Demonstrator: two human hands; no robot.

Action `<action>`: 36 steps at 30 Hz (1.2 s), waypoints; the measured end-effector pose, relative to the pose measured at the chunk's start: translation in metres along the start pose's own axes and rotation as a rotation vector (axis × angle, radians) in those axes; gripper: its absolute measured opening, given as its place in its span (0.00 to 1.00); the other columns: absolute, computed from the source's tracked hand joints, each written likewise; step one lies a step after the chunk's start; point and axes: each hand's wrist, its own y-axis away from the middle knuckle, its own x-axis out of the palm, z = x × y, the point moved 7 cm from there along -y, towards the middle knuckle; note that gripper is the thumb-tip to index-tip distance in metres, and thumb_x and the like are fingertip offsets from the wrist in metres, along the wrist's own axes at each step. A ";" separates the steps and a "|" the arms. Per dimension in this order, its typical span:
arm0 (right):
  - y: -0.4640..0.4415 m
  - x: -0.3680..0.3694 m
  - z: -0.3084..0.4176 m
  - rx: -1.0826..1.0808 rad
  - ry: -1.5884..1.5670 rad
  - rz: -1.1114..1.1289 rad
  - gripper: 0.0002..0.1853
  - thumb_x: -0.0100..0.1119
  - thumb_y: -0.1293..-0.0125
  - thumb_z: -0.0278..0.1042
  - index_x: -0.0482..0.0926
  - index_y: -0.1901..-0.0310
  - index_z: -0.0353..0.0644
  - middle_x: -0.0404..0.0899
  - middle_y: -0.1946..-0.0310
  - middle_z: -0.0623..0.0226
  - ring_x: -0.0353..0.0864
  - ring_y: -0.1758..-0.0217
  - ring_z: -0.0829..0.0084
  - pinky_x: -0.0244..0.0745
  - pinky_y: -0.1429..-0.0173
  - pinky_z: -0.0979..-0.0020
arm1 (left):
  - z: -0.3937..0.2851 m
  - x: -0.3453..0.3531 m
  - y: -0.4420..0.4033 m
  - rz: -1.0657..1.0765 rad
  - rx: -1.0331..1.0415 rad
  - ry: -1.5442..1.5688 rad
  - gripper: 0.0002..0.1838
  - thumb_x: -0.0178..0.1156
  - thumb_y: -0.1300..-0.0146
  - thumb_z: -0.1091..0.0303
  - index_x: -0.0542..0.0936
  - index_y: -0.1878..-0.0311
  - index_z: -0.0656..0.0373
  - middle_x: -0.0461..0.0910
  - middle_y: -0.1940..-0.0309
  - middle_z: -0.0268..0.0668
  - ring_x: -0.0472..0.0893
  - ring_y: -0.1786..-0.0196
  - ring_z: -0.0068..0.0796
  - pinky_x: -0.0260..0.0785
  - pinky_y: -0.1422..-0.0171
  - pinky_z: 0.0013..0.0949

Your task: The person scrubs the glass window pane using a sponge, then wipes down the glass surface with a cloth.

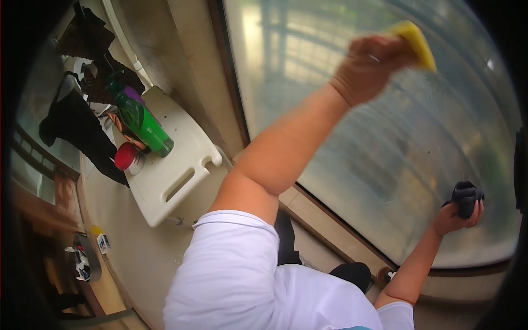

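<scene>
My left hand, slightly blurred, is stretched out in front of a large glass pane. Its fingers are closed on a yellow sponge, which appears to lie against the glass. Lower at the right, my right hand grips a bunched dark cloth. Whether that cloth touches the pane I cannot tell. Faint streaks and blurred reflections show across the glass.
To the left stands a white plastic stool with a handle slot. On it are a green bottle and a red-lidded jar. Dark cloth hangs beyond. A dark frame edges the pane.
</scene>
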 end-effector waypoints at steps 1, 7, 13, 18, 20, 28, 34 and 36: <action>0.002 0.000 0.000 -0.011 0.005 -0.007 0.18 0.53 0.42 0.23 0.63 0.50 0.36 0.64 0.50 0.54 0.66 0.47 0.58 0.65 0.42 0.62 | 0.039 0.002 0.015 0.053 -0.178 -0.074 0.23 0.52 0.51 0.80 0.74 0.49 0.52 0.73 0.51 0.35 0.69 0.49 0.40 0.55 0.40 0.40; 0.002 0.003 0.006 -0.076 0.013 -0.019 0.17 0.50 0.42 0.23 0.62 0.50 0.35 0.64 0.50 0.54 0.67 0.47 0.58 0.65 0.41 0.61 | 0.250 -0.086 0.233 -0.441 -1.351 -0.208 0.15 0.43 0.36 0.72 0.71 0.48 0.64 0.69 0.50 0.52 0.72 0.50 0.45 0.68 0.51 0.39; 0.002 0.006 0.010 -0.090 -0.010 0.001 0.17 0.48 0.42 0.22 0.62 0.50 0.36 0.63 0.50 0.54 0.67 0.47 0.57 0.66 0.42 0.60 | 0.085 -0.041 0.032 -0.230 -0.354 0.068 0.16 0.51 0.42 0.76 0.73 0.49 0.55 0.69 0.48 0.43 0.69 0.48 0.43 0.54 0.38 0.39; 0.003 0.007 0.010 -0.098 -0.007 -0.035 0.16 0.50 0.41 0.27 0.63 0.51 0.36 0.67 0.53 0.53 0.69 0.49 0.56 0.66 0.45 0.59 | 0.134 -0.063 0.011 -0.233 -0.341 -0.083 0.14 0.52 0.49 0.80 0.73 0.58 0.56 0.73 0.58 0.40 0.69 0.53 0.46 0.63 0.50 0.42; 0.001 0.006 0.012 -0.143 0.062 -0.005 0.16 0.51 0.41 0.27 0.64 0.51 0.37 0.68 0.53 0.53 0.69 0.49 0.56 0.67 0.46 0.60 | 0.175 -0.083 0.082 -0.276 -0.674 -0.220 0.11 0.51 0.47 0.78 0.73 0.59 0.57 0.74 0.59 0.43 0.71 0.55 0.47 0.64 0.51 0.41; -0.001 0.003 0.006 -0.212 -0.003 0.059 0.17 0.52 0.41 0.26 0.64 0.50 0.38 0.66 0.52 0.54 0.69 0.49 0.57 0.68 0.44 0.61 | 0.086 -0.169 0.206 -0.050 -1.364 0.105 0.14 0.47 0.42 0.78 0.71 0.53 0.55 0.74 0.58 0.42 0.77 0.55 0.38 0.68 0.51 0.36; 0.002 0.006 0.008 -0.198 -0.077 0.080 0.18 0.53 0.42 0.25 0.64 0.49 0.38 0.64 0.50 0.55 0.69 0.49 0.58 0.69 0.44 0.60 | 0.087 -0.299 0.240 0.091 -1.716 0.198 0.14 0.46 0.39 0.76 0.75 0.51 0.55 0.76 0.61 0.34 0.75 0.57 0.24 0.67 0.52 0.28; 0.001 0.007 0.011 -0.194 -0.117 0.069 0.18 0.53 0.43 0.24 0.64 0.50 0.38 0.64 0.50 0.55 0.69 0.49 0.58 0.70 0.45 0.60 | 0.092 -0.329 0.260 0.082 -1.795 0.086 0.12 0.46 0.38 0.74 0.76 0.53 0.57 0.76 0.63 0.35 0.74 0.56 0.23 0.66 0.51 0.26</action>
